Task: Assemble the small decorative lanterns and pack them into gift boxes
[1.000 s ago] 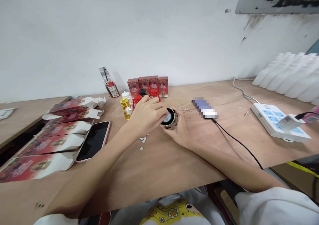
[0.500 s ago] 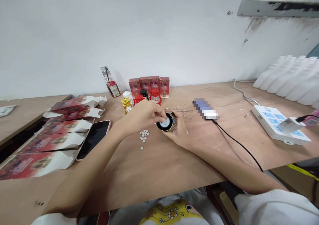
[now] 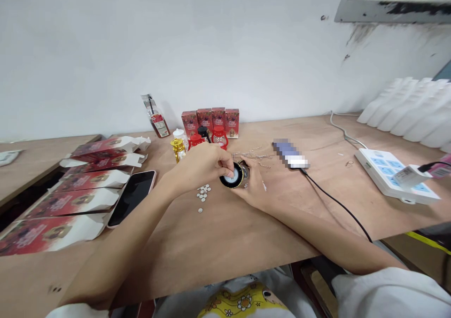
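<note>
My right hand [image 3: 252, 186] is wrapped round a small lantern [image 3: 238, 181], tipped so that its underside faces me. That underside is black with a gold rim and a pale round centre. Against the pale centre press the pinched fingertips of my left hand [image 3: 213, 164]; whether something small is between them cannot be made out. Below my left hand lies a loose group of silvery button cells [image 3: 202, 196]. Just behind it stand several small lanterns: a gold one [image 3: 178, 150], a white one [image 3: 179, 135], a black one [image 3: 203, 132] and two red ones [image 3: 219, 137].
Red printed boxes [image 3: 210, 120] stand by the wall beside a pouch [image 3: 158, 123]. Open-flapped boxes [image 3: 70, 200] and a dark phone [image 3: 134, 198] lie left. Thin metal pieces [image 3: 259, 157], a cabled phone [image 3: 289, 154], a power strip [image 3: 396, 174] and white stacked pieces [image 3: 405, 109] are right.
The lantern's underside has tilted slightly and shifted a little to the left. My left fingertips have moved slightly down and left with it, still against the pale centre.
</note>
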`<state>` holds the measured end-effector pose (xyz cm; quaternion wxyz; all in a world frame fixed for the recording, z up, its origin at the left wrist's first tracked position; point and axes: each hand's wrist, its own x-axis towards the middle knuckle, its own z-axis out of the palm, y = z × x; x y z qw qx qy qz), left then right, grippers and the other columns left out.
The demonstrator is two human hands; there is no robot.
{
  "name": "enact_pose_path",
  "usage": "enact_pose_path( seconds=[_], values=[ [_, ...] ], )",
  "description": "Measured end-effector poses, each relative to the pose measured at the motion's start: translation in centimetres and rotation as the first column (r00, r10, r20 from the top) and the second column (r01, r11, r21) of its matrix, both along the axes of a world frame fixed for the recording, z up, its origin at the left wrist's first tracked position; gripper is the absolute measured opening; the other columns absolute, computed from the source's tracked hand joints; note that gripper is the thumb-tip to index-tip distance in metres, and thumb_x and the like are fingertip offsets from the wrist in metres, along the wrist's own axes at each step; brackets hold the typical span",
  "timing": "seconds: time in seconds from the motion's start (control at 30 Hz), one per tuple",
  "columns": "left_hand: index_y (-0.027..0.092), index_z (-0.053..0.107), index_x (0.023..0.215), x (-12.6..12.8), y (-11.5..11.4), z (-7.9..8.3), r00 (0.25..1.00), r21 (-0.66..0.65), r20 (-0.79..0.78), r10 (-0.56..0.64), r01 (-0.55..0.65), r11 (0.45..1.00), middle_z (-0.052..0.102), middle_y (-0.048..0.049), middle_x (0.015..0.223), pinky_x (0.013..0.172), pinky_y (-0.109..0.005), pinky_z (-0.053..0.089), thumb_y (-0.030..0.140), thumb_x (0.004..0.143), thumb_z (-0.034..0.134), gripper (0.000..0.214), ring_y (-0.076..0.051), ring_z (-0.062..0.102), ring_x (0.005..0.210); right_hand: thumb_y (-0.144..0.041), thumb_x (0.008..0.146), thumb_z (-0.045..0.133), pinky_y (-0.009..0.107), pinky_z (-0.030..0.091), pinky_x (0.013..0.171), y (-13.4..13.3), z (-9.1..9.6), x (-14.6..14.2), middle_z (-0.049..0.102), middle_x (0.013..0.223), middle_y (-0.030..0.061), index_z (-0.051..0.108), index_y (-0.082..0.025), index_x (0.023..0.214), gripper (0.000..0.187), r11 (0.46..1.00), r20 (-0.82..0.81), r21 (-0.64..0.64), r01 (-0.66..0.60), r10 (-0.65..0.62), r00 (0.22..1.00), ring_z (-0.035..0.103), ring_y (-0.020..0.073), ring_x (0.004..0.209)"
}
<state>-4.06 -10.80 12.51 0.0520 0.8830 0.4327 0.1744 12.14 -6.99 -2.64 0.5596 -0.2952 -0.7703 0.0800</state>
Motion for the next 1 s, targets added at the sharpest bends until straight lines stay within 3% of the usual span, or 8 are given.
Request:
enact_pose_path(
  seconds=[0.27,0.53,1.0],
  values=[
    [0.021,0.071,0.069,0.07,-0.16,0.22,0.999,-0.015,-0.037,0.038,-0.039,0.999,0.068,0.0028,0.068,0.060,-0.022,0.038,0.009,0.072,0.065,0.014,-0.012,0.059,0.064,-0.034,0.070,0.072,0.050,0.047,0.090,0.07,-0.13,0.02,0.051,0.114,0.0096,0.028,-0.027,0.133,0.077,1.000,0.020,-0.006,0.016,-0.016,1.000,0.054,0.0284,0.106],
    [0.022,0.070,0.069,0.13,-0.11,-0.01,0.995,0.019,-0.088,0.041,-0.039,0.999,0.067,0.0018,0.067,0.059,-0.023,0.035,0.011,0.073,0.065,0.012,-0.013,0.058,0.064,-0.032,0.071,0.071,0.048,0.048,0.088,0.08,-0.03,0.01,0.051,0.112,0.0088,0.029,-0.027,0.133,0.075,1.000,0.008,0.031,0.004,-0.004,1.000,0.055,0.0271,0.103],
    [0.020,0.069,0.071,0.50,-0.63,0.31,0.981,0.129,-0.184,0.055,-0.031,0.991,0.067,0.0011,0.070,0.063,-0.025,0.034,0.013,0.078,0.060,0.013,-0.014,0.058,0.067,-0.031,0.072,0.070,0.047,0.047,0.090,-0.09,0.14,-0.01,0.051,0.113,0.0096,0.030,-0.024,0.131,0.072,1.000,0.003,-0.016,-0.002,0.002,1.000,0.054,0.0266,0.105]
  ],
)
